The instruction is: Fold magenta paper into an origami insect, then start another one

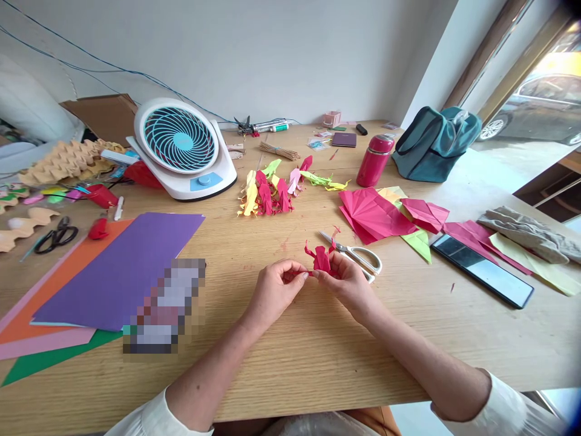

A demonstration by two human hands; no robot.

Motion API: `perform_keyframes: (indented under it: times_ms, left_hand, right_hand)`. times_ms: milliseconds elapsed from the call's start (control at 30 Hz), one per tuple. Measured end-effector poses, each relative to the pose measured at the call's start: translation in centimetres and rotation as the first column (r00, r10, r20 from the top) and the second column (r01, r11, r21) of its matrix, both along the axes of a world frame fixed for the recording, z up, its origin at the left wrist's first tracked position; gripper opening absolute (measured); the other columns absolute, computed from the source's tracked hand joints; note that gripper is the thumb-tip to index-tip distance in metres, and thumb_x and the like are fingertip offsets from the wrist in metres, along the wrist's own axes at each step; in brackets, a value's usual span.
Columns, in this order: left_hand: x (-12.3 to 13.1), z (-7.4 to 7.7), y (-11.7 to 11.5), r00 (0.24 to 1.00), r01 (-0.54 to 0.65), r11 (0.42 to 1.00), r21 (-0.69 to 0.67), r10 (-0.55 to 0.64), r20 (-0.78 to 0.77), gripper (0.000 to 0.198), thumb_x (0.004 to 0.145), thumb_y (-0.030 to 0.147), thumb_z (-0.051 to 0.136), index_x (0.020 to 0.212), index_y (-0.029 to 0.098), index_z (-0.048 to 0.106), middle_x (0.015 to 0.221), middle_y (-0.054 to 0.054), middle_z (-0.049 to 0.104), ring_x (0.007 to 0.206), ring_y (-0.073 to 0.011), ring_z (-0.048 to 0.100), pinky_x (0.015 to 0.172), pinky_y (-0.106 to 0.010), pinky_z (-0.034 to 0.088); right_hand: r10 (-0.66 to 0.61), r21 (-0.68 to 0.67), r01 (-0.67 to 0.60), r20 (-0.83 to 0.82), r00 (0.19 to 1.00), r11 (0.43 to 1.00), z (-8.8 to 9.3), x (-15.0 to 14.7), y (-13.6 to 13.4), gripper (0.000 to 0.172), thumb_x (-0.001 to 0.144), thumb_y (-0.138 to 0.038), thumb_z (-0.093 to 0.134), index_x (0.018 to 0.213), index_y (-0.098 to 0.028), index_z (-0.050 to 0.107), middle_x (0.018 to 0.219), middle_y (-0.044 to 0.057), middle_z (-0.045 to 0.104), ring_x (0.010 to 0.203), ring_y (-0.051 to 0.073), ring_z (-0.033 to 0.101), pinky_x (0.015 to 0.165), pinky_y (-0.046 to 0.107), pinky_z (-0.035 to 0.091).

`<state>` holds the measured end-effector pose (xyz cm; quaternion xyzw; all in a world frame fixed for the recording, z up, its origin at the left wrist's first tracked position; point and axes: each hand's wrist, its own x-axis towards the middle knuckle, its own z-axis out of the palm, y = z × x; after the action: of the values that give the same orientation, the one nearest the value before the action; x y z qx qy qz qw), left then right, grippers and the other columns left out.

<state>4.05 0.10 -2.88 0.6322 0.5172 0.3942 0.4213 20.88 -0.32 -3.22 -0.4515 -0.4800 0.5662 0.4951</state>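
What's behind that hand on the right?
White-handled scissors lie on the table just past the right hand. The hand covers part of them; anything else hidden behind it can't be seen.

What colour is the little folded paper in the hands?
The folded paper is deep pinkish red, seen in the head view.
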Motion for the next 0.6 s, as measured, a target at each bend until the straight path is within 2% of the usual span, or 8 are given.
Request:
perform_keyframes:
  times_ms: [133, 233, 433, 600]
  left_hand:
    - [0.1, 0.3, -0.1, 1.000, -0.004, 0.998, 0.064, 0.006, -0.024, 0.010, 0.080, 0.023, 0.064, 0.073, 0.018, 0.069, 0.070, -0.001, 0.068, 0.063, -0.0136, 0.060, 0.061, -0.024, 0.046]
    - [0.3, 0.5, -0.3, 0.998, -0.018, 0.987, 0.159, 0.028, -0.062, 0.010, 0.079, 0.017, 0.062, 0.069, 0.019, 0.066, 0.069, 0.000, 0.066, 0.063, -0.0130, 0.059, 0.061, -0.023, 0.045]
    - [0.2, 0.4, -0.7, 0.965, 0.014, 0.917, 0.399, 0.093, -0.246, 0.015, 0.080, 0.008, 0.057, 0.071, 0.019, 0.060, 0.072, 0.001, 0.059, 0.065, -0.0115, 0.056, 0.062, -0.023, 0.044]
    - [0.2, 0.2, -1.0, 0.925, 0.078, 0.868, 0.490, 0.120, -0.361, 0.015, 0.084, 0.007, 0.053, 0.076, 0.020, 0.057, 0.077, -0.001, 0.058, 0.071, -0.0137, 0.056, 0.067, -0.025, 0.045]
  right_hand:
    - [0.012, 0.014, -0.013, 0.019, 1.000, 1.000, -0.2, 0.1, 0.0, 0.031, 0.072, -0.043, 0.079, 0.080, -0.021, 0.058, 0.075, -0.001, 0.059, 0.068, 0.014, 0.049, 0.063, 0.028, 0.038]
    - [0.019, 0.022, -0.020, 0.027, 0.999, 1.000, -0.4, 0.1, 0.1, 0.031, 0.072, -0.042, 0.079, 0.080, -0.021, 0.058, 0.075, -0.001, 0.059, 0.068, 0.014, 0.050, 0.064, 0.028, 0.039]
    - [0.020, -0.003, -0.020, 0.059, 0.998, 1.000, -1.1, -0.4, 0.1, 0.031, 0.071, -0.041, 0.079, 0.085, -0.019, 0.062, 0.077, 0.001, 0.062, 0.069, 0.015, 0.053, 0.065, 0.030, 0.041]
    - [-0.026, -0.024, 0.029, 0.113, 0.993, 0.999, -1.1, -0.5, 0.0, 0.031, 0.070, -0.044, 0.078, 0.079, -0.018, 0.062, 0.072, 0.000, 0.061, 0.064, 0.015, 0.051, 0.061, 0.029, 0.039]
